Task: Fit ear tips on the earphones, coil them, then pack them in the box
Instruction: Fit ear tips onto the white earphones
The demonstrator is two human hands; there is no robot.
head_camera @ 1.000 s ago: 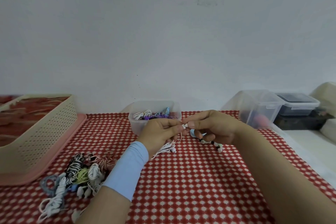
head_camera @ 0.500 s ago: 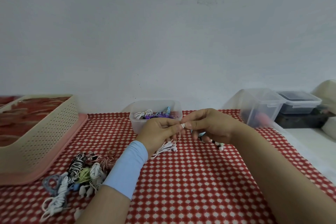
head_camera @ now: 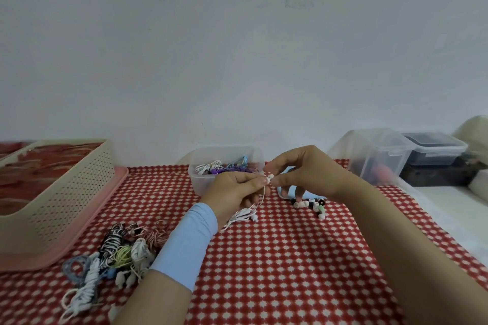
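You are pinching a white earbud (head_camera: 268, 180) between your left hand (head_camera: 235, 191) and right hand (head_camera: 309, 174), thumbs and forefingers curling onto it. Its cord (head_camera: 244, 215) is trailing onto the cloth (head_camera: 277, 258), in front of the box (head_camera: 200, 185).

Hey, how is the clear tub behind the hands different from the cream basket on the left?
The clear tub has smooth see-through walls; the cream basket is opaque and perforated. The tub is much smaller than the basket. The tub sits directly on the checked cloth, the basket on a pink tray. Both are open-topped.
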